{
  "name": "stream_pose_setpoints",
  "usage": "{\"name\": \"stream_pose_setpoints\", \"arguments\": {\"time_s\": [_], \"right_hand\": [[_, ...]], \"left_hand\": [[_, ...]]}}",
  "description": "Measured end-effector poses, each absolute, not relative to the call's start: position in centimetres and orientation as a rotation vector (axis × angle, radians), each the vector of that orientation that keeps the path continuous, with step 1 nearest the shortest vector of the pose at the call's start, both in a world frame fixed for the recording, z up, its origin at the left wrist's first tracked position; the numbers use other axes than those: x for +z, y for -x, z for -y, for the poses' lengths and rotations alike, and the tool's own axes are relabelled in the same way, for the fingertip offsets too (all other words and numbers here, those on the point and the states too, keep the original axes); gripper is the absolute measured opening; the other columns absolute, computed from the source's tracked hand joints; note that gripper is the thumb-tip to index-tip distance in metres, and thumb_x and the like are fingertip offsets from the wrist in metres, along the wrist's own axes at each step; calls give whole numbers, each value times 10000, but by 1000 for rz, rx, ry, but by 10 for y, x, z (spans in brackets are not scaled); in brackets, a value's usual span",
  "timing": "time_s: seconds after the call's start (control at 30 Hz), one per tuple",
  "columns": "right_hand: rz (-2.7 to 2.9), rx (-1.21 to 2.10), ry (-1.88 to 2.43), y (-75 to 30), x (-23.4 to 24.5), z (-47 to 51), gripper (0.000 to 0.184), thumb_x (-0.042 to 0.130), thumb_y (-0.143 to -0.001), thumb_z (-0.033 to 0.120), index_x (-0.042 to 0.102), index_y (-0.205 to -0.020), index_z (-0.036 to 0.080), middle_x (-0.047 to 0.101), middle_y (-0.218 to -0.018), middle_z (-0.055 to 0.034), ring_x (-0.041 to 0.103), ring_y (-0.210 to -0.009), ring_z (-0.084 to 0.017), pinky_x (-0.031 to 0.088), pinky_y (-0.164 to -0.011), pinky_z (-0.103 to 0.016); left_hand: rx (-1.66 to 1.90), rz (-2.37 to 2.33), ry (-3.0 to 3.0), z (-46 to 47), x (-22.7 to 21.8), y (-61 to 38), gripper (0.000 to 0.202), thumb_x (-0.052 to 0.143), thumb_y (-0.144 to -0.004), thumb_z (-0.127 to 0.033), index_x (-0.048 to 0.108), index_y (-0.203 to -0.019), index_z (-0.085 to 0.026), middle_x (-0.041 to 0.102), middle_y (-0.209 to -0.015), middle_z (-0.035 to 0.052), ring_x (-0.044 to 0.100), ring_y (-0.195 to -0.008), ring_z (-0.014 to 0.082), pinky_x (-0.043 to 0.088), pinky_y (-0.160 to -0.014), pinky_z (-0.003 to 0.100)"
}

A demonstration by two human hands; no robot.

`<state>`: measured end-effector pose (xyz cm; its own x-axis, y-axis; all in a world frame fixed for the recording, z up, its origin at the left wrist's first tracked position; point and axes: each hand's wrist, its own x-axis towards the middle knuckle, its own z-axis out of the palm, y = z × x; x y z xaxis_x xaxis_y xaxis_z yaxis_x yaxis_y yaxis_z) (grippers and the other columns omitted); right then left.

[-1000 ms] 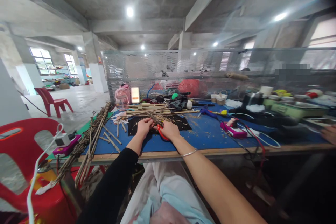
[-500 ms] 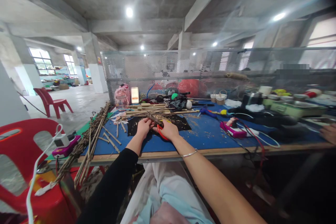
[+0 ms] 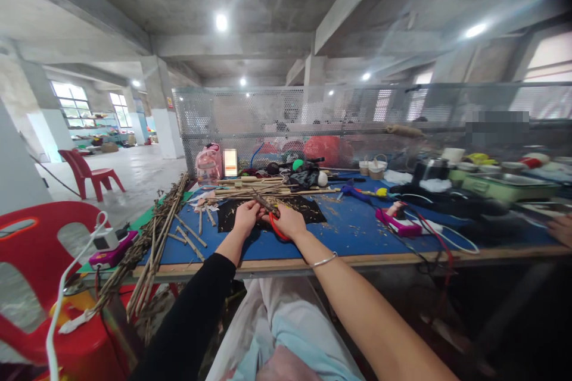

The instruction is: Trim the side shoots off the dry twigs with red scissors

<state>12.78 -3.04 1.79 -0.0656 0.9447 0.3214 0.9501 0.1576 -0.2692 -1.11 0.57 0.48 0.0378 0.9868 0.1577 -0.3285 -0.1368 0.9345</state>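
Note:
My left hand is closed on a thin brown twig over a black mat on the blue tabletop. My right hand grips red-handled scissors, whose blades meet the twig just right of my left fingers. Both hands sit close together near the table's front edge. A silver bangle circles my right wrist.
Bundles of sticks lie along the table's left side and a row of canes behind the mat. A pink glue gun with cords lies to the right. Red plastic chairs stand at left. Another person's hand shows at far right.
Almost nothing differs; my hands stay together on the twig and scissors, with only slight shifts of the fingers.

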Motion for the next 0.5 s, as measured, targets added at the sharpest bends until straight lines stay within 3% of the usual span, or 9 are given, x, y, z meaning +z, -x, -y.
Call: {"name": "stream_pose_setpoints", "arguments": {"time_s": [0.27,0.5], "right_hand": [[2012,0,1873,-125,18,31,608,352,-703,727,583,-882,194,659,-871,-102,612,-851,-234,423,-699,-287],[1937,9,1881,-126,18,33,652,358,-687,741,541,-999,199,645,-920,-91,595,-903,-220,408,-747,-297]], "left_hand": [[1395,-900,-1049,-6,3,12,164,668,-636,-220,651,-749,-102,595,-582,20,536,-525,82,454,-561,207],[1511,-978,-952,-8,4,13,217,691,-602,-196,642,-787,-93,628,-662,46,552,-547,74,447,-550,190]]}}
